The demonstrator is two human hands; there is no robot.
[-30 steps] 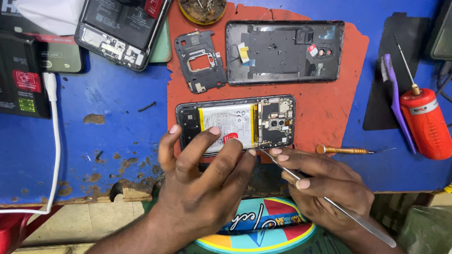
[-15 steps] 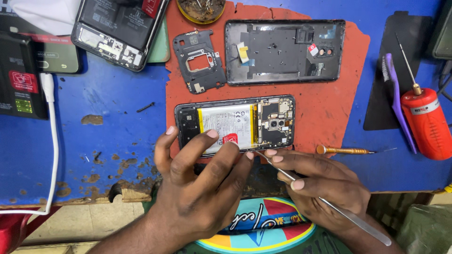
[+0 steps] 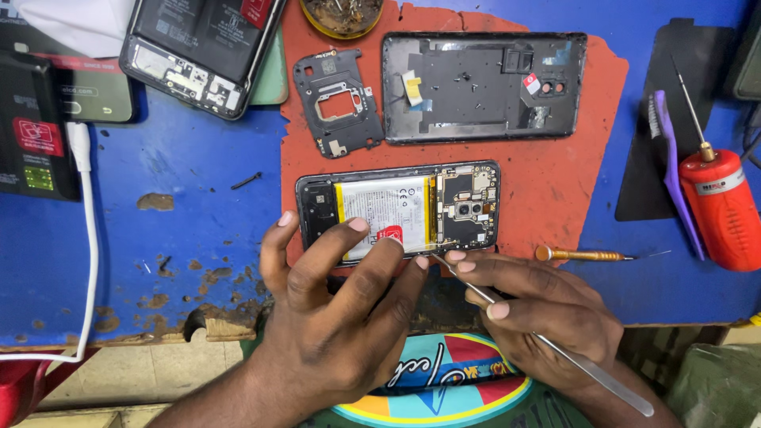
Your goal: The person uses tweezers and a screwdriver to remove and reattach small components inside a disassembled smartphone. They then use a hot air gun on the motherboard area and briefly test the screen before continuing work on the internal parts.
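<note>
Since a moment ago, almost nothing has shifted: my two hands have stayed at the near edge of the opened phone point(image 3: 398, 210), and the thin metal tool point(image 3: 547, 342) has only nudged a little along that edge. Far on the left I see a black box with a red sticker point(image 3: 33, 136), and a white cable point(image 3: 89, 238) runs down the blue table point(image 3: 182, 158) beside it. Next comes another opened phone point(image 3: 202, 43), lying tilted at the top. Then my left hand point(image 3: 337, 317) rests with its fingers spread out flat, fingertips point(image 3: 358, 225) pressing on the phone's white battery and near edge; it grips nothing, it just holds the phone down. That phone lies flat on the red mat point(image 3: 547, 190), with its insides facing up. Above it sit a small black inner cover point(image 3: 339, 103) and the big black back cover point(image 3: 483, 87), side by side. My right hand point(image 3: 547, 313) is curled around the thin metal tool, pinching it like a pencil, with the tip touching the phone's near edge. Just beside that hand lies a small screwdriver point(image 3: 583, 255). Far right, a purple brush point(image 3: 674, 170) lies next to a red bottle with a needle tip point(image 3: 720, 206).
</note>
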